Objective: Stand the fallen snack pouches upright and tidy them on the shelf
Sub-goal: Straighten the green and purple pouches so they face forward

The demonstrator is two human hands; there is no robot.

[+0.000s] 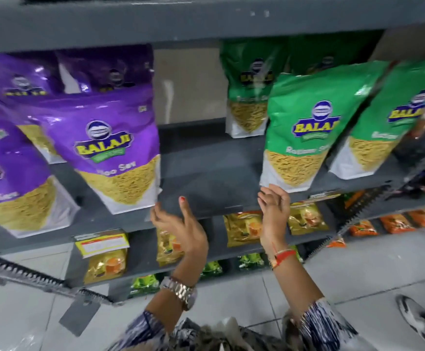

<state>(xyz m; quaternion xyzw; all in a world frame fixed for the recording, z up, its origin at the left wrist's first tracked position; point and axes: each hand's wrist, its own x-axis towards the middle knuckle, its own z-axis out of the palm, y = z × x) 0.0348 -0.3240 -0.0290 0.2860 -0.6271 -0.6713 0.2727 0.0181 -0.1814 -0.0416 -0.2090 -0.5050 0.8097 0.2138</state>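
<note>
Purple snack pouches stand on the left of the grey shelf (206, 173); the front one (112, 153) is upright at the shelf's edge. Green pouches stand on the right, the nearest (307, 127) leaning slightly left, another (383, 117) beside it and one further back (250, 87). My left hand (181, 224) hovers open just below the purple pouch's lower right corner, fingers spread. My right hand (274, 211) is open with its fingertips at the bottom left corner of the nearest green pouch. Neither hand holds anything.
A bare gap of shelf lies between the purple and green groups. Lower shelves hold yellow packets (241, 229), green packets (145, 285) and orange packets (396, 224). A yellow price label (102, 243) hangs on the shelf edge. A tiled floor (358, 269) lies below.
</note>
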